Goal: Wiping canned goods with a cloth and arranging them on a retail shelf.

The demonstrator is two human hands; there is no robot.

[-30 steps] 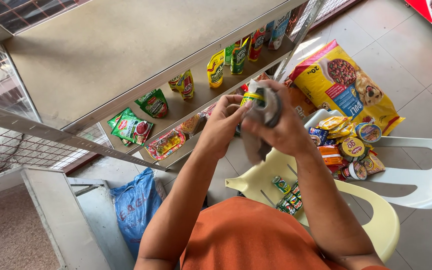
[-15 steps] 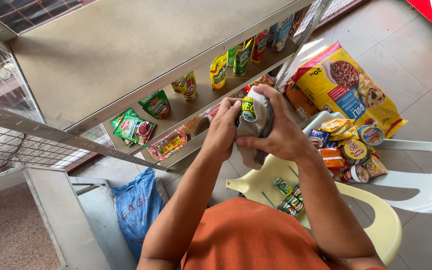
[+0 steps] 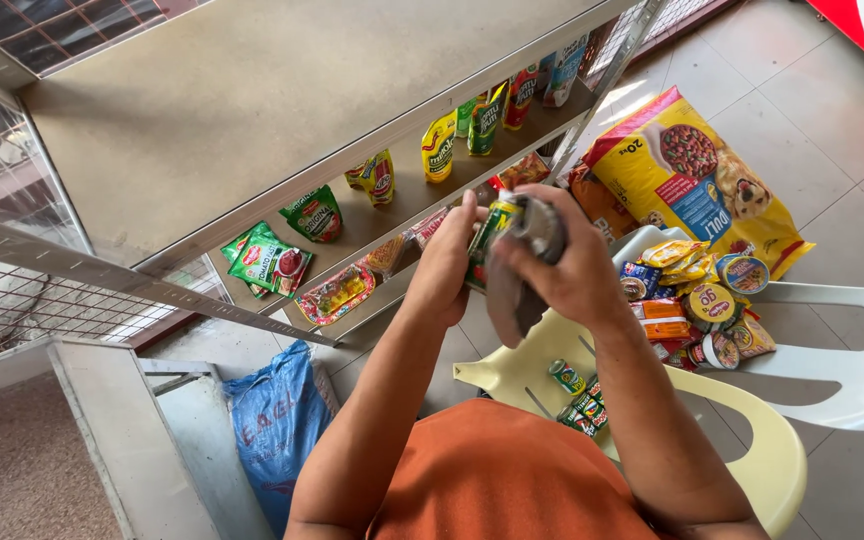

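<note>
Overhead, the top shelf board (image 3: 252, 110) of a metal shelving unit fills the left and centre of the view, bare as far as shown. On the shelf below (image 3: 392, 215), sauce pouches lie in a loose row along its front edge: green tomato-sauce packs (image 3: 272, 262) near the left end, a yellow pouch (image 3: 438, 146) mid-way, darker ones toward the right end.

A blue sack (image 3: 277, 425) leans at the foot of the unit.

The person's left hand (image 3: 444, 268) is cupped round a small green-and-yellow can (image 3: 490, 232), fingers pressed together along its side. The right hand (image 3: 570, 262) covers the can's top with a grey cloth (image 3: 514, 290), fingers curled and pinching the cloth against the lid. The can sits between both hands, held above the yellow plastic chair (image 3: 752, 440), in front of the lower shelf's front edge.

Judged from this: the wiping of this one can is under way, with more to do. A few small cans (image 3: 577, 395) rest on the yellow chair seat, and a heap of tins and packets (image 3: 697, 300) crowds the white chair (image 3: 852, 350) at right. Behind it, a large yellow pet-food bag (image 3: 692, 175) lies on the floor. The shelf row has gaps, and nothing blocks the way to them.
</note>
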